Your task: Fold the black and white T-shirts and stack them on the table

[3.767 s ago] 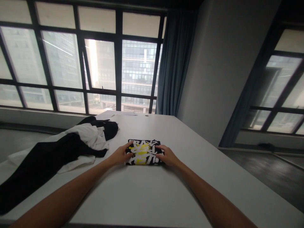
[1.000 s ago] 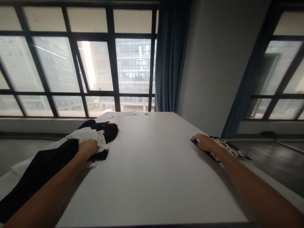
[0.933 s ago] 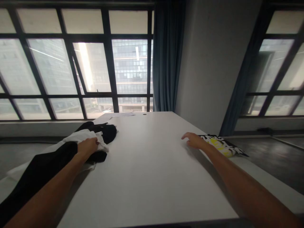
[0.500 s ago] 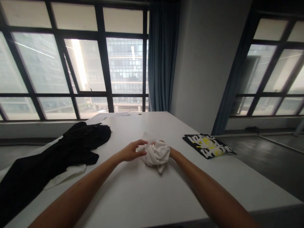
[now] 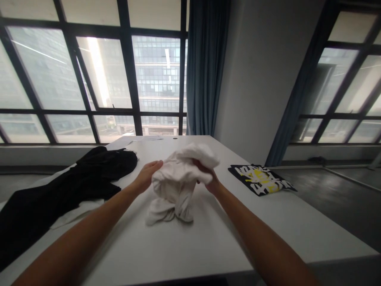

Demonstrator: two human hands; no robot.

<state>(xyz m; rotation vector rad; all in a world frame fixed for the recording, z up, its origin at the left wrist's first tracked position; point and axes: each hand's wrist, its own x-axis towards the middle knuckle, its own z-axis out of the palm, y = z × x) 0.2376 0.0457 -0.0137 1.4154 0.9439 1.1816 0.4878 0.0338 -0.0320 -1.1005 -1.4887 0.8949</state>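
A crumpled piece of white cloth (image 5: 178,176), perhaps a garment, is bunched between my hands over the middle of the white table (image 5: 166,258). Its lower folds hang down to the tabletop. My left hand (image 5: 149,174) grips the cloth's left side, thumb on top and the other fingers mostly behind the fabric. On the right side, my right hand (image 5: 210,182) is closed on the cloth, its fingers partly covered by a fold. The kind of garment cannot be made out.
Black clothing (image 5: 98,171) lies heaped along the table's left side, with white fabric (image 5: 79,212) under it. A folded black garment with white and yellow lettering (image 5: 262,180) rests near the right edge. White paper (image 5: 145,138) lies at the far end, before the windows.
The white cloth has been opened from a small ball into a larger, looser bundle and raised. My left hand has moved left and closed on it. The view has tilted slightly down.
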